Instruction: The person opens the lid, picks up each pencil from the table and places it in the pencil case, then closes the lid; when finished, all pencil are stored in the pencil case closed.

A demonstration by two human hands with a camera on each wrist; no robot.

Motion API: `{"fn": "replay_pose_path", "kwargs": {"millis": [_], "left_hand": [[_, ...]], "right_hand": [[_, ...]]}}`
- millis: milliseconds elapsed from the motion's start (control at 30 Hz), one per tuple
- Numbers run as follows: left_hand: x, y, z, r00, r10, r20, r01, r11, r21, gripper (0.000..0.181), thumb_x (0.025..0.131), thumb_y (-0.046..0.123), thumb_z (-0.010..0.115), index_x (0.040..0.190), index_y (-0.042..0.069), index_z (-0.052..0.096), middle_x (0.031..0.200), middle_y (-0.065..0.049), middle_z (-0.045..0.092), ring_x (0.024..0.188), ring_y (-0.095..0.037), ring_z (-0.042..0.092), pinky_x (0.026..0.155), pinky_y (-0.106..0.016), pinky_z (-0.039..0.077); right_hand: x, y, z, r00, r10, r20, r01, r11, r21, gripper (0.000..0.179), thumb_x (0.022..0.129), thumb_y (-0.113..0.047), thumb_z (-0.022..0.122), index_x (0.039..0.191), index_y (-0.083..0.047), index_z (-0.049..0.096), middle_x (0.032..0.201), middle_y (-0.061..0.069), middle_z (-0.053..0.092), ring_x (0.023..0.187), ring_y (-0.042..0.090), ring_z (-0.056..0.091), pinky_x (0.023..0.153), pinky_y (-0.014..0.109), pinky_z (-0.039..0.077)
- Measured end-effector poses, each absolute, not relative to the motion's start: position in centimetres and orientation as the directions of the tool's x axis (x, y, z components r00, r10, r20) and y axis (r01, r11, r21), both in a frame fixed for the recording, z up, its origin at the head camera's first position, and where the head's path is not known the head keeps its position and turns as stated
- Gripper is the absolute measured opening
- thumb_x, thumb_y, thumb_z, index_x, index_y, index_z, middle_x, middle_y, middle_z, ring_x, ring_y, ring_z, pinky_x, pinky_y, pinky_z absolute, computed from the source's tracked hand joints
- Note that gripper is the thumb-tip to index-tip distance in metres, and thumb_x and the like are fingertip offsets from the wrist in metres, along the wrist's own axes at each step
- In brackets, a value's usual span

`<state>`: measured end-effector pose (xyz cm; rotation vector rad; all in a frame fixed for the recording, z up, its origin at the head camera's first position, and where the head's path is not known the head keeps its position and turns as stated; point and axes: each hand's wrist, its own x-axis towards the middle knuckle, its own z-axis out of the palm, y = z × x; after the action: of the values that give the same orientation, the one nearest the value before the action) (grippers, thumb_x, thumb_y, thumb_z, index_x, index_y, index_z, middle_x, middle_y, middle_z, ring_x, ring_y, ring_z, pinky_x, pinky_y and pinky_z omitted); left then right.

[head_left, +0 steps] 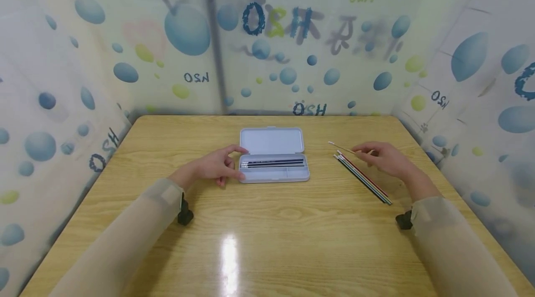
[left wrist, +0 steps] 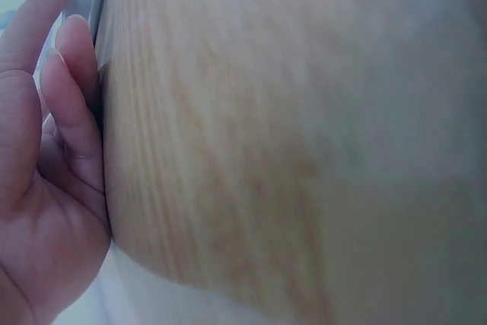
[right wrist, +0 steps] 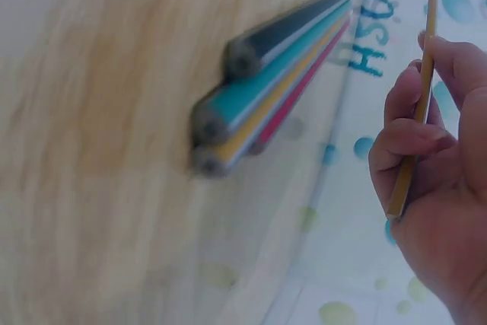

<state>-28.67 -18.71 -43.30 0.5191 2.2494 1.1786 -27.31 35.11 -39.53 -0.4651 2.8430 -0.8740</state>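
Note:
A pale pencil case [head_left: 264,175] lies on the table with its lid [head_left: 271,141] folded back. Several dark pencils [head_left: 274,163] lie along its rear compartment. My left hand [head_left: 211,166] grips the case's left end, thumb at the front corner and index finger near the hinge; its other fingers are bent. Over the table's right side, my right hand [head_left: 384,160] holds a yellow pencil [right wrist: 431,17] between thumb and fingers, its white-tipped end pointing left toward the case. Below that hand lie several loose pencils [head_left: 362,179] side by side, in black, teal, yellow and red.
The wood-grain table [head_left: 292,236] reaches back to a patterned wall curtain [head_left: 259,74], which also lines both sides. Smaller compartments with a divider run along the front of the case. A bright reflection shows on the tabletop near the front.

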Motion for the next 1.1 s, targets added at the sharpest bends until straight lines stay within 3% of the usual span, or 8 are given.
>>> {"fn": "replay_pose_path", "kwargs": {"millis": [267,800,1100], "left_hand": [[-28.7,-18.7,-43.5,-0.776,0.564,-0.282,0.087,0.539,0.838,0.087,0.095,0.032,0.089,0.165,0.025,0.037,0.076,-0.003,0.06,0.051,-0.015,0.058,0.053,-0.026,0.052],[-28.6,-18.6,-43.4,-0.78,0.562,-0.277,0.091,0.539,0.838,0.087,0.096,0.031,0.089,0.165,0.025,0.037,0.075,-0.002,0.06,0.05,-0.014,0.058,0.052,-0.026,0.052],[-28.6,-18.7,-43.3,-0.778,0.565,-0.274,0.099,0.54,0.836,0.087,0.096,0.032,0.088,0.165,0.024,0.037,0.075,-0.003,0.06,0.05,-0.014,0.058,0.053,-0.027,0.053]], "right_hand": [[-27.4,32.9,-38.8,-0.924,-0.383,-0.009,-0.315,0.775,-0.548,0.033,0.112,-0.023,0.066,0.142,-0.014,0.073,0.127,0.015,0.076,0.103,0.022,0.069,0.085,0.035,0.056],[-28.5,27.6,-38.4,-0.888,-0.46,0.006,-0.378,0.723,-0.579,0.032,0.109,-0.015,0.068,0.14,-0.016,0.075,0.119,0.012,0.072,0.094,0.021,0.065,0.079,0.034,0.055],[-29.1,24.1,-38.5,-0.862,-0.507,-0.01,-0.404,0.699,-0.59,0.029,0.109,-0.014,0.067,0.135,-0.018,0.077,0.119,0.009,0.074,0.101,0.023,0.064,0.083,0.037,0.053]]}}
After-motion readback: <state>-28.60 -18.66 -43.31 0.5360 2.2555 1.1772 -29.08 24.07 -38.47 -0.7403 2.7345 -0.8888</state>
